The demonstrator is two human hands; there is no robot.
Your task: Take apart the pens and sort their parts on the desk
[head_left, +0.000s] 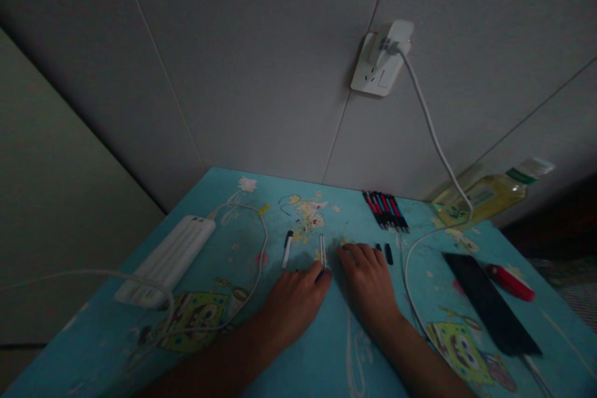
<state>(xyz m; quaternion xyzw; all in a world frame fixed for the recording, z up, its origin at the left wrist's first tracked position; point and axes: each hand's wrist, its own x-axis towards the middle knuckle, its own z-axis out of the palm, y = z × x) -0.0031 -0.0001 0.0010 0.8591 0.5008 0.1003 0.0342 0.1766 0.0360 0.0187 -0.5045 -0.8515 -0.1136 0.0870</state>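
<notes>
My left hand (298,295) rests on the table with thumb and forefinger pinched on a small dark piece (319,275); its exact kind is too dim to tell. Just beyond those fingertips lie two thin whitish rods (322,249), side by side, that look like pen refills. A white pen barrel with a black end (288,250) lies to their left. My right hand (366,277) lies palm down on the tabletop, fingers forward and slightly bent, with nothing visible in it. Beside its knuckles are two short black pieces, one of them a cap-like piece (388,254).
On the patterned turquoise table (233,249) are a white power strip (172,258) with a looping cable, a row of several pens (386,211), an oil bottle (489,196), a dark phone-like slab (489,305) and a red object (510,283). A charger cable hangs from the wall socket (377,68).
</notes>
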